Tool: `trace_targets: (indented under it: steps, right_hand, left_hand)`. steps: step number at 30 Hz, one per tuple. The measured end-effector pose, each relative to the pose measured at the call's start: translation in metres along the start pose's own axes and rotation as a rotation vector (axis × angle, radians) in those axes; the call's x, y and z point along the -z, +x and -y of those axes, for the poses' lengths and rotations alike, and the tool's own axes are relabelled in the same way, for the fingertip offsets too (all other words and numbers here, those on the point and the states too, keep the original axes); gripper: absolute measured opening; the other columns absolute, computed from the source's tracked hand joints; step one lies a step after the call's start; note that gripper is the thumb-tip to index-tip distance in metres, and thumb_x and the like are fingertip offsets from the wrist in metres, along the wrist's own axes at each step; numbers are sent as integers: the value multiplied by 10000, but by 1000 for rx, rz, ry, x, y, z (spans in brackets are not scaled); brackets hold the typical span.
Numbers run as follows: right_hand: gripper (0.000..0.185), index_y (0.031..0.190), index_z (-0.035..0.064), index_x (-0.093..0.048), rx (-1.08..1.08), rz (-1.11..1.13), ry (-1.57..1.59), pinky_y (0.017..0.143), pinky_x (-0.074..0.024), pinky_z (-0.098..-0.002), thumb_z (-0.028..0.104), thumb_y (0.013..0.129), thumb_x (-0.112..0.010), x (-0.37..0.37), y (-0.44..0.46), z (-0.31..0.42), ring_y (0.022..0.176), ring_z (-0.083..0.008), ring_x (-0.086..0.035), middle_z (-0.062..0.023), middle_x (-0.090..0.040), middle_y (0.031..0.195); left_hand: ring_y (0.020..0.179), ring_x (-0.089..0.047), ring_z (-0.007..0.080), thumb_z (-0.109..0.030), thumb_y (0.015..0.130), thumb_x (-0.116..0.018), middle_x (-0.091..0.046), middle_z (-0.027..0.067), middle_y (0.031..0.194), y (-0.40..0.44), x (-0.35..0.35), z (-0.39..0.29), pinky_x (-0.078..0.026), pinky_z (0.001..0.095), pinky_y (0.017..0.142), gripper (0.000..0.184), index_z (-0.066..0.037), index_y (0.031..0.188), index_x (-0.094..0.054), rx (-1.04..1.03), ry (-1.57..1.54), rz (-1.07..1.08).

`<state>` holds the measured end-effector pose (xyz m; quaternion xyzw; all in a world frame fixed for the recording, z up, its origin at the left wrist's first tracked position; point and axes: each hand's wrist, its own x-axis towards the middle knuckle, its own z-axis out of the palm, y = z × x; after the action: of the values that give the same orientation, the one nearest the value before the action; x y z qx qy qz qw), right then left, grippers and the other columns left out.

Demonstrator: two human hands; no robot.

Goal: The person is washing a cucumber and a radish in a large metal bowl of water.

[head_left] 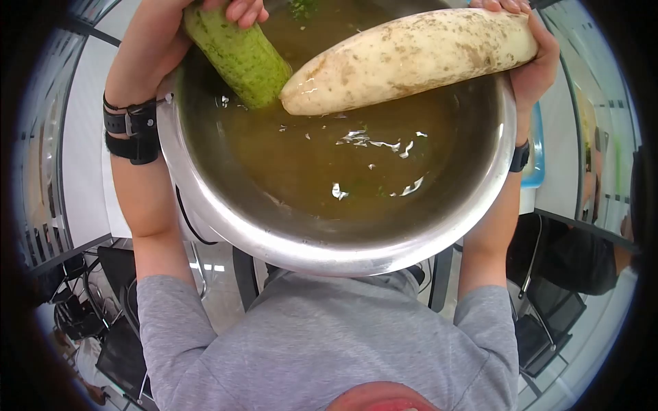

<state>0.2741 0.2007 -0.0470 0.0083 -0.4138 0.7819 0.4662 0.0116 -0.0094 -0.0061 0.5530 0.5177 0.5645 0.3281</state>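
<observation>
Left hand [241, 9] curled half-closed round green vegetable's [238, 60] upper end; right hand [537, 60], half-closed, clasped white radish's [411, 58] outer end.

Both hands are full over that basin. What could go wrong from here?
Held only near one end by the right hand, the daikon could slip and splash. Its other end is right by the green vegetable in the left hand, so they may knock together. The murky water in the steel basin might leave dirt on both.

No readable text, label, brand, number or sign on anything in view
</observation>
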Motion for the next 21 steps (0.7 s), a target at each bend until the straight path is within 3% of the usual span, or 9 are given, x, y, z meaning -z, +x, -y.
trace_targets:
  steps: [2, 6, 8, 14, 15, 21]
  right_hand:
    - [189, 1036, 98, -562, 18, 4, -38, 869, -538, -377, 205, 903, -643, 3, 0, -1, 922, -245, -622, -46, -606, 936]
    - [206, 1046, 95, -557, 47, 55, -139, 878, -533, -381, 205, 893, -641, -2, -3, -3, 927, -255, -620, -56, -593, 947]
    - [224, 1053, 92, -552, 40, 53, -143, 883, -528, -379, 205, 884, -646, -6, -7, -4, 929, -258, -621, -63, -587, 949]
    - [287, 1067, 74, -537, 36, 97, -312, 894, -516, -371, 204, 850, -672, -6, -6, 1, 940, -261, -623, -78, -566, 948]
    - [295, 1064, 67, -536, 33, 131, -309, 890, -517, -371, 203, 843, -677, -8, -8, 1, 939, -261, -625, -82, -565, 945]
    - [311, 1053, 57, -532, 2, 262, -472, 872, -535, -372, 216, 854, -711, -6, -4, 10, 917, -260, -646, -94, -590, 922]
  left_hand:
    - [612, -612, 193, -206, 965, -566, -559, 76, 576, 2, 5, -2, -539, 333, 729, 422, -55, 572, -555, -41, -127, 137]
    - [572, -586, 201, -225, 1003, -516, -517, 70, 540, 2, 1, -7, -555, 351, 711, 485, -109, 533, -485, 23, -88, 20]
    - [681, -495, 145, -178, 1053, -409, -453, 14, 642, 8, 18, 1, -457, 320, 823, 447, -161, 611, -339, -28, -94, 241]
    - [685, -466, 138, -177, 1072, -365, -427, -13, 636, 7, 26, 5, -446, 333, 841, 452, -183, 620, -363, -28, -365, 220]
    - [526, -547, 204, -263, 1046, -451, -458, 39, 512, 4, 7, 3, -571, 382, 684, 530, -177, 525, -398, -86, -457, -134]
    - [501, -513, 195, -297, 1063, -413, -396, -6, 497, 10, 8, -1, -578, 403, 663, 534, -221, 540, -339, -76, -671, -310]
